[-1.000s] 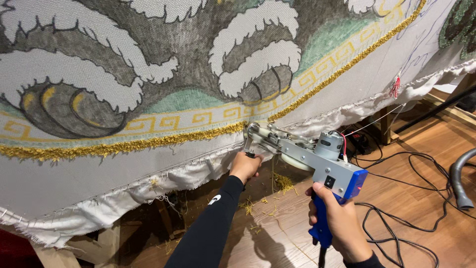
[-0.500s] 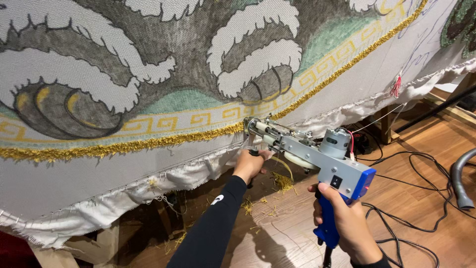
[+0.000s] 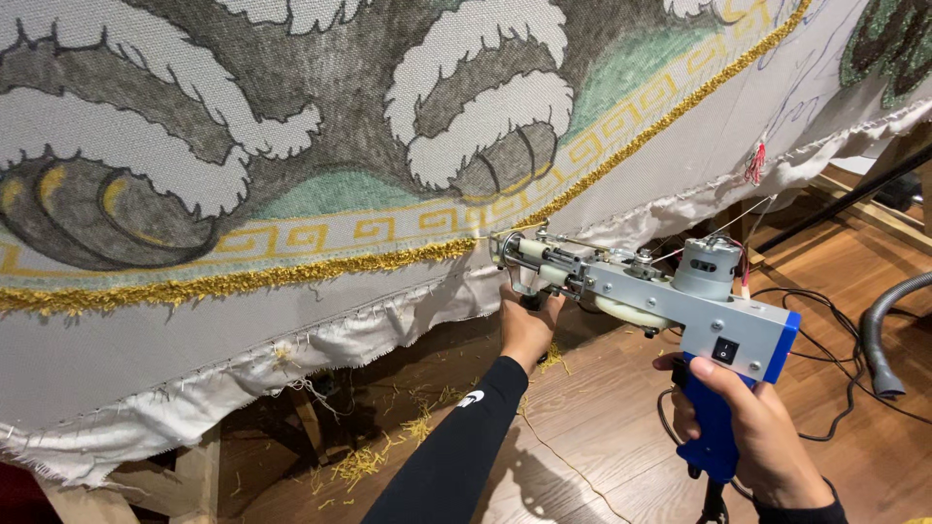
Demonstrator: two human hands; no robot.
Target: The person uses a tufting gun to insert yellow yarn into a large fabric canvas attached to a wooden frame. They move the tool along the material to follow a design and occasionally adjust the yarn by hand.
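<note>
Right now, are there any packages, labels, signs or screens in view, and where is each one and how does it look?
No packages, signs or screens show.
Small white logo mark: on the black sleeve of the left arm, near the wrist.
Small red tag or tassel: hangs at the right edge of the stretched cloth; too small to tell which.

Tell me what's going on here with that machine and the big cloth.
A person holds a tufting gun against a large stretched cloth. The right hand grips the blue handle; the left hand holds the front grip under the nose. The needle end touches the cloth at the end of a gold tufted line. Gold yarn scraps lie on the wooden floor beneath.
</note>
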